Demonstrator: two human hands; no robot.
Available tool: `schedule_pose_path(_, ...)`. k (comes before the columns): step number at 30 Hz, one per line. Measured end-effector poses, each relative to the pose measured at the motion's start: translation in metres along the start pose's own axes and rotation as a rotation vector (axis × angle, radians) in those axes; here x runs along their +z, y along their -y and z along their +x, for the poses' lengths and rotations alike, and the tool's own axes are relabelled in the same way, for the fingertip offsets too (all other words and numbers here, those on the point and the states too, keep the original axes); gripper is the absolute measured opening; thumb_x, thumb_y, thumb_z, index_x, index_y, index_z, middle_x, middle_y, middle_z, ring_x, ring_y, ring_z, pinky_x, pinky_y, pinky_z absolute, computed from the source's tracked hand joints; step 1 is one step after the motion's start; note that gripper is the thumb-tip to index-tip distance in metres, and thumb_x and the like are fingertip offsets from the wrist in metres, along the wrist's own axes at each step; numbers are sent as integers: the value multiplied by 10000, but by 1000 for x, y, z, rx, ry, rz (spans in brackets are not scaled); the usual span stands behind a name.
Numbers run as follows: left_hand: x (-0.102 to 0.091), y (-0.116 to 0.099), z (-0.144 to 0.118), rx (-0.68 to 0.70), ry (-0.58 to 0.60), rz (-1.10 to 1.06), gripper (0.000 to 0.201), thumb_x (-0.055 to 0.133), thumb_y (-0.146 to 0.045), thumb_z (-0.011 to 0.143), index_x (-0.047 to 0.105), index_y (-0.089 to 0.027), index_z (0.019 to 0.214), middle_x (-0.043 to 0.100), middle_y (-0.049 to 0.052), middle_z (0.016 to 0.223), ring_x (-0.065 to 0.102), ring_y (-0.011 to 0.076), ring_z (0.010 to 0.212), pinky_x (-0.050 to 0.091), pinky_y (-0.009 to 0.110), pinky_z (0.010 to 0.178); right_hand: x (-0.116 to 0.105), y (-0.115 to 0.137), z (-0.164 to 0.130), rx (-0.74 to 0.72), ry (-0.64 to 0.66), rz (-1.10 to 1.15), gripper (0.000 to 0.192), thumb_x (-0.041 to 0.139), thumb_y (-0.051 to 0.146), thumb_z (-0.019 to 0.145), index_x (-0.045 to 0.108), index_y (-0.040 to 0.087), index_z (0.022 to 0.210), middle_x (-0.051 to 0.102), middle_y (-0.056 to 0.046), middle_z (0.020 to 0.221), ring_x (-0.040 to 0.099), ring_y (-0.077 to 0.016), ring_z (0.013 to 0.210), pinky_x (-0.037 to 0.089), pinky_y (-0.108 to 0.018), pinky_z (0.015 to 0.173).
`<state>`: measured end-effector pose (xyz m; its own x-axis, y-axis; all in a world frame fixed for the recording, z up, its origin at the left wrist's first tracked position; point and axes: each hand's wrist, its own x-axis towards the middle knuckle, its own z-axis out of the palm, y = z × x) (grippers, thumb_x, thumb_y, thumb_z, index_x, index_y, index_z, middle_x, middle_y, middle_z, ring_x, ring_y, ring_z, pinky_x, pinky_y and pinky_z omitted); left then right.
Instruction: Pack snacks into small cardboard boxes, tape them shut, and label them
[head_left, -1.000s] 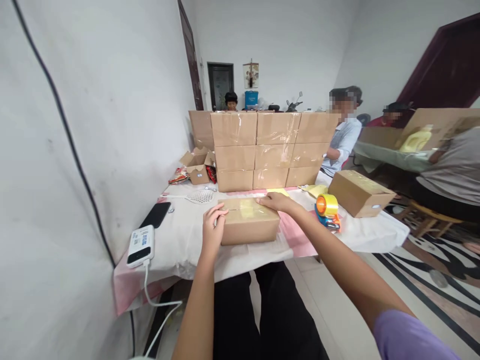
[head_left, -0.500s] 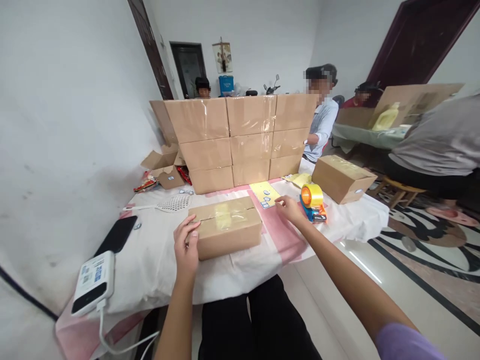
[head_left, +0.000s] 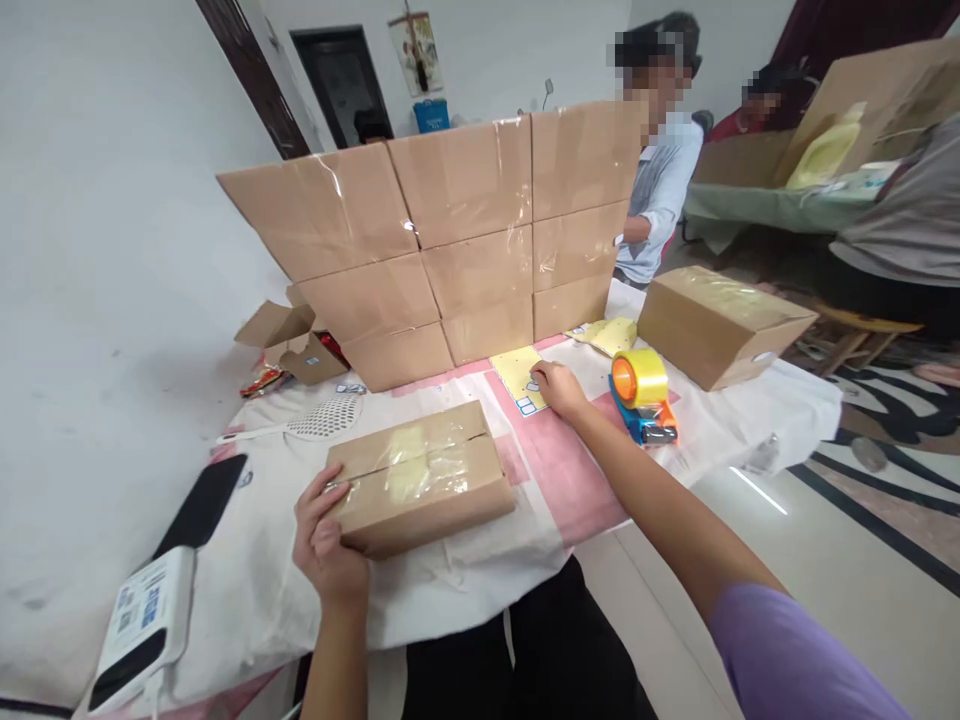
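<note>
A taped cardboard box (head_left: pixel 424 475) lies on the white-covered table (head_left: pixel 465 560) in front of me. My left hand (head_left: pixel 324 535) grips its near left corner. My right hand (head_left: pixel 556 388) reaches past the box and rests its fingers on a yellow sticker sheet (head_left: pixel 517 375) near the stacked boxes. A tape dispenser (head_left: pixel 643 395) with a yellow roll stands just right of that hand.
A wall of stacked taped boxes (head_left: pixel 450 240) lines the table's far side. Another sealed box (head_left: pixel 720 322) sits at the right. A phone (head_left: pixel 204 505), a power bank (head_left: pixel 139 625) and a white swatter (head_left: pixel 319 418) lie at the left. People sit beyond the table.
My right hand left the box top and moved forward onto the yellow sticker sheet. My left hand slid down to the box's near corner. The view tilted down and closer.
</note>
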<state>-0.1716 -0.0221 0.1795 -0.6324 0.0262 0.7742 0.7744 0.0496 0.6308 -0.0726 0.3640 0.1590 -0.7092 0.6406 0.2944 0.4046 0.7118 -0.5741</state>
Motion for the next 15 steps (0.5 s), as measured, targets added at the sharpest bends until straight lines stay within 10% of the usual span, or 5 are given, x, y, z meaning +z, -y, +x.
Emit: schedule_pose_path(15,6,-22,10,4,-64,174,300,415,-280,840,715,-293,833,753,-64,1138,663,286,1146,446,557,1078,12,-7,1,-220,-11,402,434,440,-55,713,675,139,1022,606,-85,977,596,-198,894,486,-334,842)
